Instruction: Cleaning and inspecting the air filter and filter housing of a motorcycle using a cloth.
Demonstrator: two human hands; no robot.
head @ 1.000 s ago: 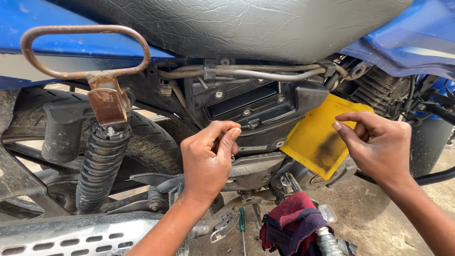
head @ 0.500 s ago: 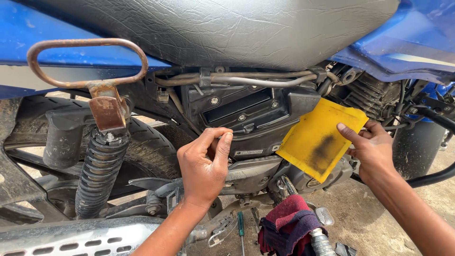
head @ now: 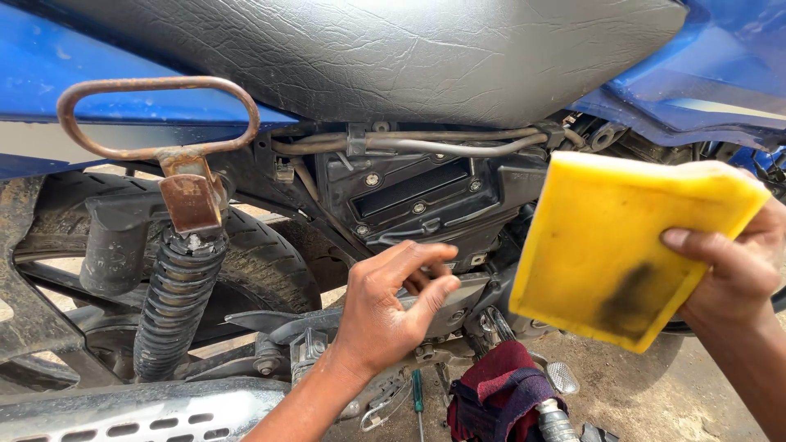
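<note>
Head view. A blue motorcycle seen from the side, with its black seat [head: 368,57] across the top and the side panel off, exposing a black housing [head: 417,200] studded with screws.

The right hand [head: 729,270] holds a yellow foam pad [head: 622,245] up in front of the motorcycle, to the right of the housing and clear of it. The thumb lies across the pad's front face near its right edge; the other fingers [head: 770,225] curl behind that edge, so the pad is pinched between thumb and fingers. A dark smudge marks the pad's lower front face.

The left hand [head: 389,307] reaches up from below to the lower edge of the housing. Its fingers [head: 426,254] are bent together against the black plastic, closed on nothing that can be made out.

A rusty grab loop [head: 155,115] sits above the rear shock spring [head: 176,303] at left. A red and dark cloth [head: 499,393] is wrapped over a part at the bottom, below the pad.
</note>
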